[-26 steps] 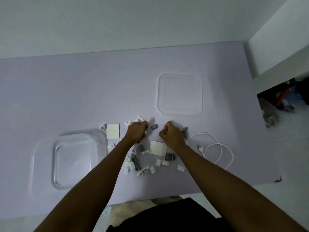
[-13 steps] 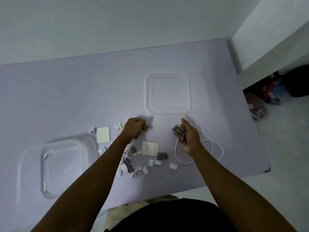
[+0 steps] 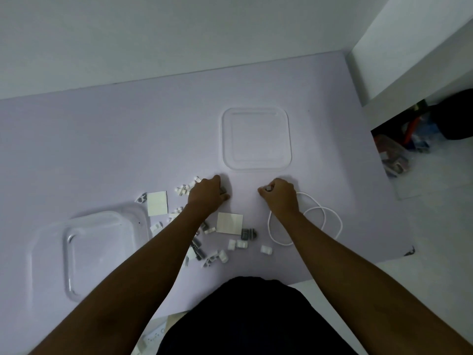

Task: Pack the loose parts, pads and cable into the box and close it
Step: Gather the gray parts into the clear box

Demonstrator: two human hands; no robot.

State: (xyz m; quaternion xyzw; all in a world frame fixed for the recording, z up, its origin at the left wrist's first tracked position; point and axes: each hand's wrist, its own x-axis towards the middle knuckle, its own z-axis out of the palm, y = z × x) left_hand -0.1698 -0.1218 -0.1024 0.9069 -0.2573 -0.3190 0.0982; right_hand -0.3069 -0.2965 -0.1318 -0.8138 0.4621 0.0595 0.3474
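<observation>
Lilac table (image 3: 115,149) meets a white wall (image 3: 179,34). At its left the clear box (image 3: 102,252) stands open, and the lid (image 3: 256,139) lies flat farther back. Near the lid, the left hand (image 3: 207,196) curls round a grey part (image 3: 224,190). The right hand (image 3: 280,196) is fisted, pinching a small part (image 3: 268,188). A white cable (image 3: 330,219) coils beside the right wrist. Two pads (image 3: 229,223) and loose parts (image 3: 240,243) lie scattered around the left forearm.

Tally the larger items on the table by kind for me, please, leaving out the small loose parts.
Clear box: 1
Clear lid: 1
Square pads in plain view: 2
White cable: 1
Total: 5
</observation>
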